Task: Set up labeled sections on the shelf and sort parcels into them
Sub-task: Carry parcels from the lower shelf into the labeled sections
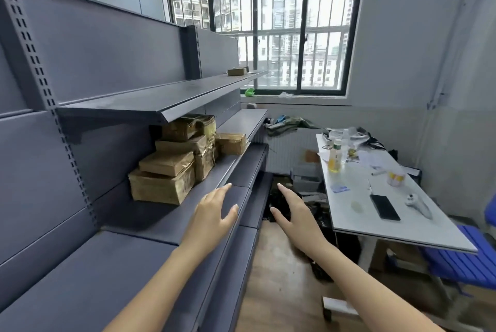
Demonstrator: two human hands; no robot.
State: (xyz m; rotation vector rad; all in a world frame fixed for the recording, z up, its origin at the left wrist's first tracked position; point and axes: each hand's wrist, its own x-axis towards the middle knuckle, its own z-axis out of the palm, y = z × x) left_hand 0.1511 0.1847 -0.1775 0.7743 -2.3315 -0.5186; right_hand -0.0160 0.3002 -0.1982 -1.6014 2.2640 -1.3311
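Note:
A dark grey metal shelf unit (pixel 112 251) fills the left side. Several brown taped parcels (pixel 171 170) are stacked on its middle shelf, under the upper shelf board (pixel 150 100). Another small brown parcel (pixel 237 71) lies far back on the upper shelf. My left hand (pixel 214 213) hovers over the front of the middle shelf, fingers straight, holding nothing, to the right of the parcel stack. My right hand (pixel 292 211) reaches out over the aisle beside the shelf edge, fingers straight and empty.
A white table (pixel 402 227) stands at right with a black phone (pixel 384 207), a yellow bottle (pixel 335 157), a white controller (pixel 418 204) and clutter. A blue chair (pixel 467 259) sits beyond it. Dark bags (pixel 281 197) lie on the wooden floor (pixel 279 278).

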